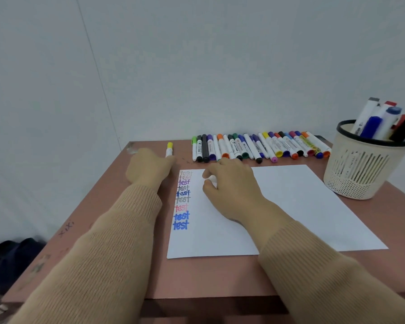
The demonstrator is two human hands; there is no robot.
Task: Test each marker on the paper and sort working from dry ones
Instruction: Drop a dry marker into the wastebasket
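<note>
L hand (150,168) grips yellow marker (170,148) at 10 o'clock of paper (302,206). Nine "test" marks (181,199) done. R hand (230,187) pinches white item (212,178), prob. a marker. Marker row (255,146) at 12, basket (360,176) at 2: sorting approx. midway, I'd guess.

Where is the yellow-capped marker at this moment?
Head view, far left of the table: the yellow-capped marker lies alone, its near end at the left hand, left of the marker row and beyond the paper's corner.

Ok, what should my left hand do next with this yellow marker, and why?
Probably let it go there. Your left hand holds the yellow marker, capped, well left of the marker row, and the paper already carries a column of test words.
</note>
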